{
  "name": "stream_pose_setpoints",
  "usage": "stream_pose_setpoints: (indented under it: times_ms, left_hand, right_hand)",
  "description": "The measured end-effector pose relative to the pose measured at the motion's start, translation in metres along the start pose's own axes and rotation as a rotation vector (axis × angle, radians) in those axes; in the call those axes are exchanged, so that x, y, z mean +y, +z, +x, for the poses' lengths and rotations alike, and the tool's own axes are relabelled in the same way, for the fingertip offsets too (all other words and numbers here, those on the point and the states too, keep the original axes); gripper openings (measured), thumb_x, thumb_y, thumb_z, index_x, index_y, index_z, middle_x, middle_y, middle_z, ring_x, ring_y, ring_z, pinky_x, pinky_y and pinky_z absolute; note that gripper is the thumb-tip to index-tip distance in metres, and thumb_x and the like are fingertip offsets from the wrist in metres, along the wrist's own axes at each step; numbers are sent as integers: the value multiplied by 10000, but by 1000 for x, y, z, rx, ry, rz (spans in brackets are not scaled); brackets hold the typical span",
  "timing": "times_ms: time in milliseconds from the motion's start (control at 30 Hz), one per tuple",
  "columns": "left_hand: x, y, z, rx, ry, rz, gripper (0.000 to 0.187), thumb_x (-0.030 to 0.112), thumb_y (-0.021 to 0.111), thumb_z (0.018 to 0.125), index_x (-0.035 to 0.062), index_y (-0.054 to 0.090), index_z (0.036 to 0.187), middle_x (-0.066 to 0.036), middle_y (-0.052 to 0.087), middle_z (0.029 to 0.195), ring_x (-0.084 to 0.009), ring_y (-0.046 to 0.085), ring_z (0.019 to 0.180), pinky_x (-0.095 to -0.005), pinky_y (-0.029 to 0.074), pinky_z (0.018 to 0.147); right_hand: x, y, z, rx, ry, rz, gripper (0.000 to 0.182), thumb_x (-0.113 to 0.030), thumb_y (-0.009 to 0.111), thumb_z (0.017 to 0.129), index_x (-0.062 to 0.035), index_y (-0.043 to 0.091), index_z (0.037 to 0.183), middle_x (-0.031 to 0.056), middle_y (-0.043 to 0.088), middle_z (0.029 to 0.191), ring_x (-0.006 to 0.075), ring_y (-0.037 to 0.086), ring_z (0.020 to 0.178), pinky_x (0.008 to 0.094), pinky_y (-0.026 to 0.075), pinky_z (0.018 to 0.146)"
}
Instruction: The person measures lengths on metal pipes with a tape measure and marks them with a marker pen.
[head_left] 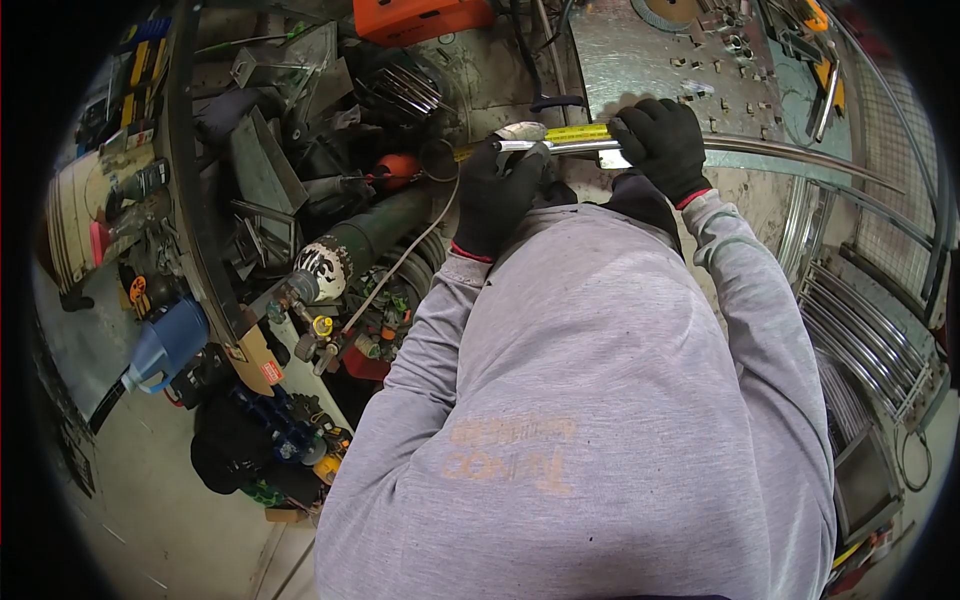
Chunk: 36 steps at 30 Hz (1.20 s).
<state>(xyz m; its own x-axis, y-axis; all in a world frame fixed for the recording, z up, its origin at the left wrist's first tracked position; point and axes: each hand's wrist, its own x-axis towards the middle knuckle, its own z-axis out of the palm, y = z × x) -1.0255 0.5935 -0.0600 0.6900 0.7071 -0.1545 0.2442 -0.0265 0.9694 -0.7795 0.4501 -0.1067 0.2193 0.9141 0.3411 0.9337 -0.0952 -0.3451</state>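
My left hand (497, 192), in a black glove, is closed round the near end of a shiny metal tube (775, 148). My right hand (662, 145), also gloved in black, is closed over the tube and a yellow tape measure blade (578, 134). The blade lies along the tube between both hands. From my right hand the tube runs on to the right. A whitish object (520, 131) sits just above my left hand; I cannot make out what it is.
A green gas cylinder (375, 235) with a valve lies left of my left arm. Beyond my hands is a metal work table (690, 75) with small parts. An orange case (423, 20) is at the top. Metal tubes (862, 325) are stacked at right.
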Motion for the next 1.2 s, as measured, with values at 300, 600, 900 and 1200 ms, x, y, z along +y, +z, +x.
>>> stream_pose_setpoints:
  times_ms: [300, 600, 900, 1200]
  left_hand:
    - [-2, 0, 1, -2, 24, 20, 266, 45, 754, 982, -21, 747, 1241, -105, 816, 1070, -149, 769, 960, -302, 613, 856]
    - [0, 0, 1, -5, 40, 46, 264, 39, 755, 987, -12, 748, 1245, -88, 817, 1025, -129, 766, 907, -291, 607, 795]
    - [-1, 0, 0, 6, 40, 9, 276, 33, 762, 983, -10, 746, 1255, -88, 816, 1027, -124, 759, 903, -286, 605, 798]
    - [1, 1, 0, 7, -26, -33, 263, 29, 754, 985, -21, 750, 1243, -100, 814, 1067, -130, 758, 952, -293, 608, 839]
  right_hand:
    - [0, 0, 0, 10, -5, -3, 173, -323, 759, 941, -151, 740, 934, 62, 631, 835, 291, 663, 764, 453, 513, 682]
    - [0, 1, -1, 15, -1, -16, 175, -328, 756, 946, -154, 739, 943, 60, 635, 840, 288, 662, 769, 451, 513, 687]
    - [-1, 0, 0, 3, 9, -5, 172, -324, 756, 947, -153, 740, 940, 61, 641, 846, 286, 663, 766, 452, 518, 686]
    - [-1, 0, 0, 9, -1, -3, 177, -326, 761, 939, -150, 739, 937, 64, 633, 834, 290, 662, 760, 451, 513, 675]
